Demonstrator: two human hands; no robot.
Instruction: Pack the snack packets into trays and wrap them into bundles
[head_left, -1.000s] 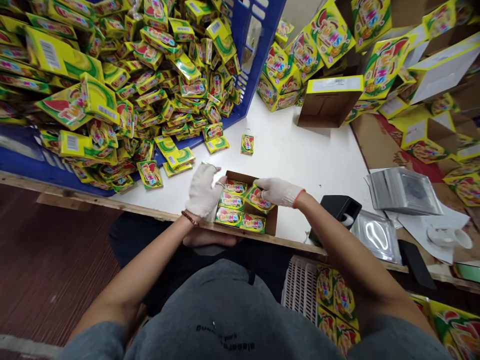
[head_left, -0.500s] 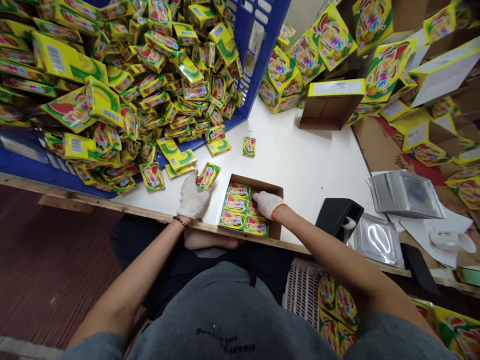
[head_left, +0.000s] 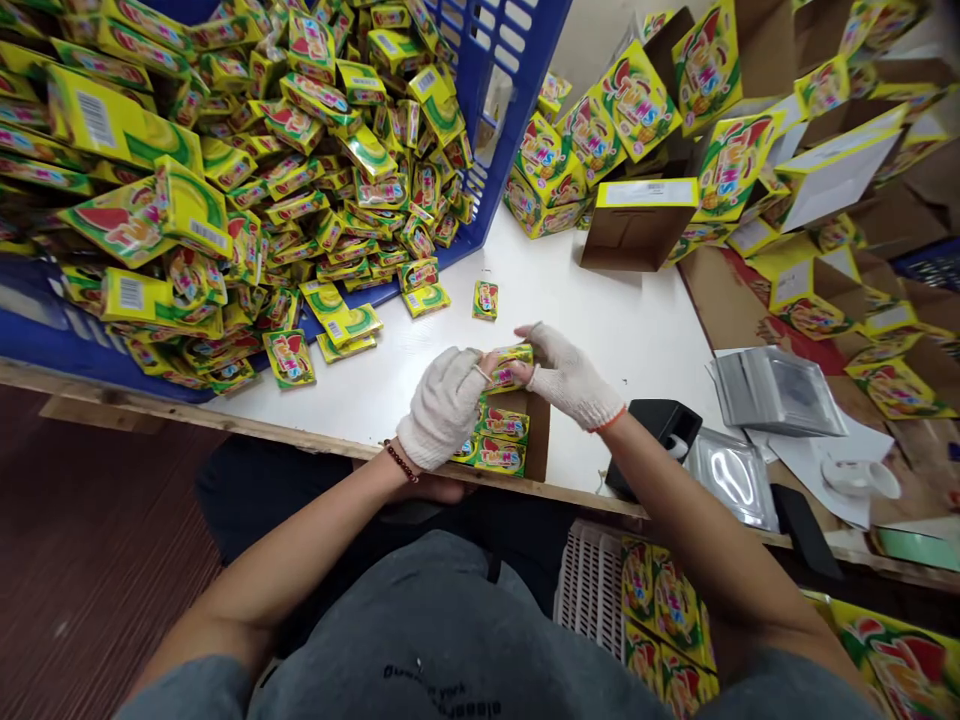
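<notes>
Holding a small, flat, yellow-and-green printed cardboard packet (head_left: 511,366) between the hands, over the far end of an open, shallow brown cardboard box (head_left: 537,435). Pinching the packet's left end with the left hand (head_left: 442,408), in a white knitted glove, and touching its right end with the thumb of the right hand (head_left: 568,378), in a matching glove with an orange cuff edge (head_left: 611,418). Impossible to tell whether fully gripping on the right, with fingers stretched past the packet's far edge. Slanting the left forearm in from lower left, with a dark bead bracelet (head_left: 401,460) at the wrist, the back of the hand up and the fingers curled. Angling the right forearm in from lower right, with the palm turned toward the packet. Covering the box's left part with the left hand, beside matching packets (head_left: 502,425) inside, at the near edge of a white table (head_left: 585,310).
</notes>
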